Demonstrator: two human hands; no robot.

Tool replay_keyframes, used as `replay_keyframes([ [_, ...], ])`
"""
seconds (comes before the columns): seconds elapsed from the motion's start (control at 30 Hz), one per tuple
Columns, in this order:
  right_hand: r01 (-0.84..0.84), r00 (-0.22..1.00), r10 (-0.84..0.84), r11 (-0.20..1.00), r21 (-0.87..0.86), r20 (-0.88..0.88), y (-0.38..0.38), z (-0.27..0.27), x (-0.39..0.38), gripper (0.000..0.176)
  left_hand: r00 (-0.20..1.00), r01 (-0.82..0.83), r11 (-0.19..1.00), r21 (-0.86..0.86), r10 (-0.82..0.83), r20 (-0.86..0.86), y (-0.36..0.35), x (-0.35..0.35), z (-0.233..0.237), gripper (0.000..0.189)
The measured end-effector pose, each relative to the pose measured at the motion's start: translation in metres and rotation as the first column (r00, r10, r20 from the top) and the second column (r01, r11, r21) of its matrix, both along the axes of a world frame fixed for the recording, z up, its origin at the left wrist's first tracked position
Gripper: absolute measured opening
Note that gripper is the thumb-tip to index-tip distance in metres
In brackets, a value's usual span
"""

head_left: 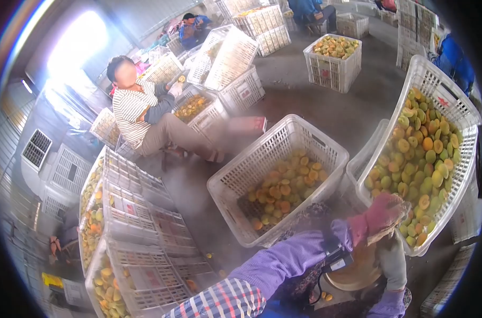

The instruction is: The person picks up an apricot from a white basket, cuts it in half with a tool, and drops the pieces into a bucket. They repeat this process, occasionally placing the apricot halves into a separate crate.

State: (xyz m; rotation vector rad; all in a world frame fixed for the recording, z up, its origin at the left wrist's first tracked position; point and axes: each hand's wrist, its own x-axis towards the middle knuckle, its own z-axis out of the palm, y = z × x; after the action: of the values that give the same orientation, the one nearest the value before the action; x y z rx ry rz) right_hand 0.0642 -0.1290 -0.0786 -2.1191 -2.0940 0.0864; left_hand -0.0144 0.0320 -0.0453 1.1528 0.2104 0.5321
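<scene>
My left hand, in a pinkish-red glove with a dirty, pale finger area, is curled closed at the near edge of the tilted white crate of halved fruit. The fruit looks like apricots, green to orange. Just below, my right hand in a grey glove points upward, its fingers closed close against the left hand. Whatever lies between the two hands is hidden or too small to make out. A second white crate, partly filled with apricot halves, stands in front of my left forearm.
Stacked crates of apricots line the left side. A seated person in a striped top handles fruit beside more crates. A full crate stands on the floor farther back. Other people sit in the background. A round tan surface lies below my hands.
</scene>
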Motion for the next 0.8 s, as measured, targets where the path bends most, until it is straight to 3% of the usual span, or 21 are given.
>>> replay_keyframes([
  [0.23,-0.163,0.971,0.125,0.970,0.179,0.204,0.013,0.025,-0.010,0.020,0.996,0.023,0.999,0.030,-0.020,-0.090,0.003,-0.005,0.004,0.024],
  [0.27,0.070,0.991,-0.043,0.973,0.222,-0.126,0.014,0.027,-0.017,0.022,0.996,0.014,0.999,0.031,-0.011,-0.089,0.003,-0.005,0.004,0.024],
  [0.3,0.301,0.874,-0.192,0.935,0.186,-0.445,0.014,0.030,-0.027,0.025,0.996,0.004,0.999,0.033,-0.001,-0.088,0.003,-0.006,0.007,0.024],
  [0.33,0.497,0.637,-0.304,0.865,0.076,-0.708,0.014,0.033,-0.035,0.028,0.990,-0.026,1.000,-0.004,0.025,-0.136,0.003,-0.006,0.010,0.023],
  [0.43,0.458,0.564,-0.335,0.887,-0.051,-0.755,0.013,0.054,-0.038,0.032,0.968,-0.087,0.991,-0.106,0.059,-0.244,0.005,-0.009,0.024,0.022],
  [0.5,0.356,0.796,-0.215,0.922,0.150,-0.566,0.006,0.031,-0.029,0.031,0.966,-0.076,0.982,-0.173,0.029,-0.258,0.006,-0.008,0.027,0.021],
  [0.57,0.350,0.808,-0.245,0.931,0.102,-0.537,0.000,0.025,-0.024,0.032,0.971,-0.044,0.986,-0.162,0.004,-0.240,0.004,-0.007,0.027,0.021],
  [0.63,0.421,0.612,-0.427,0.888,-0.184,-0.665,0.000,0.034,-0.026,0.035,0.973,-0.016,0.989,-0.148,-0.019,-0.231,0.003,-0.008,0.029,0.021],
  [0.73,0.414,0.381,-0.425,0.873,-0.259,-0.821,0.008,0.058,-0.036,0.030,0.976,0.047,0.986,-0.162,-0.080,-0.203,0.000,-0.008,0.028,0.020],
  [0.8,0.367,0.529,-0.319,0.922,-0.127,-0.786,0.003,0.046,-0.031,0.028,0.979,0.113,0.970,-0.216,-0.145,-0.140,-0.001,-0.003,0.017,0.020],
])
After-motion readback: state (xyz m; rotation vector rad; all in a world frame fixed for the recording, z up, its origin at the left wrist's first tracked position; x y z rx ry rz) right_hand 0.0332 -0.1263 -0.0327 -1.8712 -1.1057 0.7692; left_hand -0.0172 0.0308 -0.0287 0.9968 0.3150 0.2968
